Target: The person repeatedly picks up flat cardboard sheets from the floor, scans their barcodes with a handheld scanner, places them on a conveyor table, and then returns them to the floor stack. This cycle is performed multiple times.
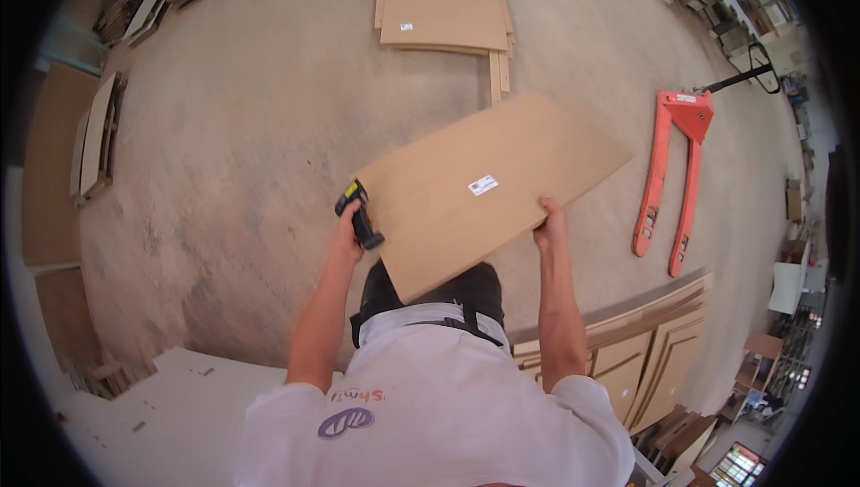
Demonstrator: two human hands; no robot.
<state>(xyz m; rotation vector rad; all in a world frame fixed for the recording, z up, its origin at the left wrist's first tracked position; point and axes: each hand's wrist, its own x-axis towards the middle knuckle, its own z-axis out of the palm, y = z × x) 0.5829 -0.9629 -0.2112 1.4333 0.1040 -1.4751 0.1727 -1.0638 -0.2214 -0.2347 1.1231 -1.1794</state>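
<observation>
A tan rectangular board [484, 218] with a white label [483, 185] on its face is held in front of my body, tilted, clear of my waist. My right hand [552, 224] grips its near right edge, thumb on top and fingers underneath. At the board's left end, my left hand [350, 228] is closed around a black handheld barcode scanner [362, 215] with a yellow patch. The scanner lies against that end of the board; whether the left fingers also support the board from below is hidden.
Ahead lies a stack of tan boards [443, 3] with labels. A red pallet jack [667, 164] stands on the right. Framed panels [663, 353] lie at lower right, a white sheet [197, 415] at lower left. More boards [97, 137] lean along the left side.
</observation>
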